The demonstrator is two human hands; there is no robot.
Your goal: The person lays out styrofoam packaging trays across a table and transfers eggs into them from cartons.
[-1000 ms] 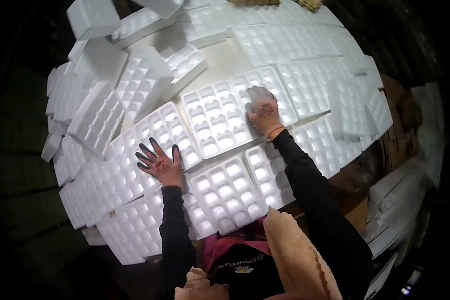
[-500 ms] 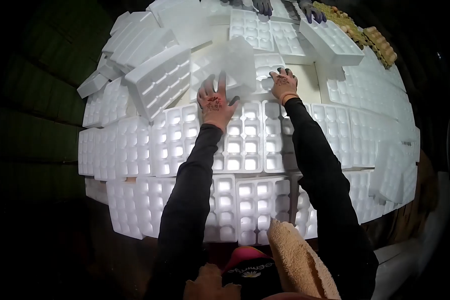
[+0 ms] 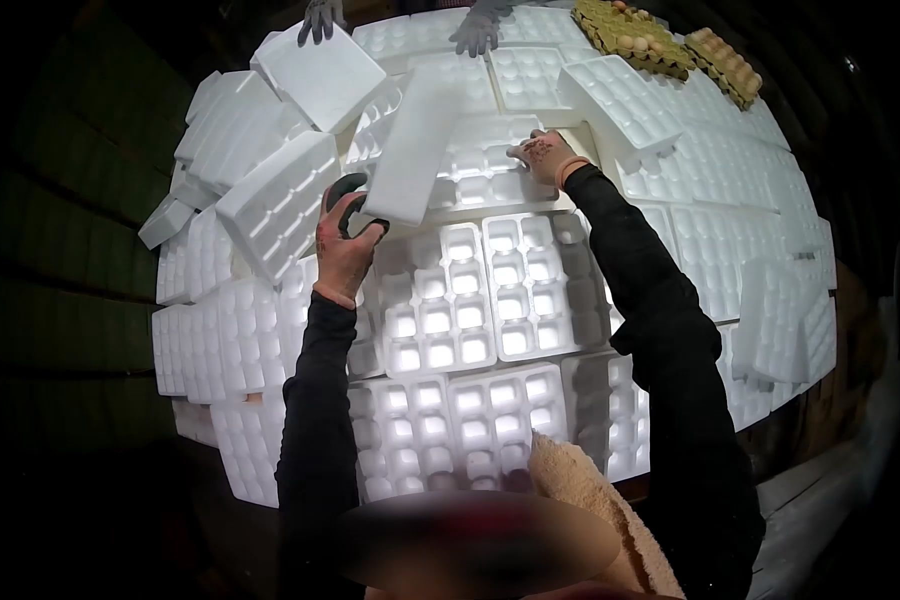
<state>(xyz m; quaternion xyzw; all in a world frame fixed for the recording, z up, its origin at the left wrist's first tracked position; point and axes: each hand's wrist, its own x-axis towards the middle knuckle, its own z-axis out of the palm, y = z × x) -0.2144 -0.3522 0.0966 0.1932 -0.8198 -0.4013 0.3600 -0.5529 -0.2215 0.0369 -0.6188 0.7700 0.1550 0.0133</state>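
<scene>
The left hand (image 3: 342,250) was up in front of a blurred tray half a second ago; now it has swung out to the side, by the low end of a tipped tray (image 3: 415,150). That tray leans over the work, with a smooth white side showing, so it does not lie flat like the trays below it. The left hand is partly open: its dark fingertips (image 3: 375,228) bend round in a loose C by the tray's low corner. They are right at the corner, but I cannot tell if they grip it or only touch it. The right hand (image 3: 545,158) is still up and to the right, with its fingers bent and close together at the right part of a flat tray (image 3: 482,165), whose cups face up. I cannot tell if it pinches that tray or just rests on it. Near the person, more white trays (image 3: 437,300) lie side by side, cups up. Someone else's hands have moved too: one grey glove (image 3: 320,20) is now at the top of a white box (image 3: 325,78), and the other glove (image 3: 477,32) is over the far trays. The eggs (image 3: 640,45) sit at the far right.
</scene>
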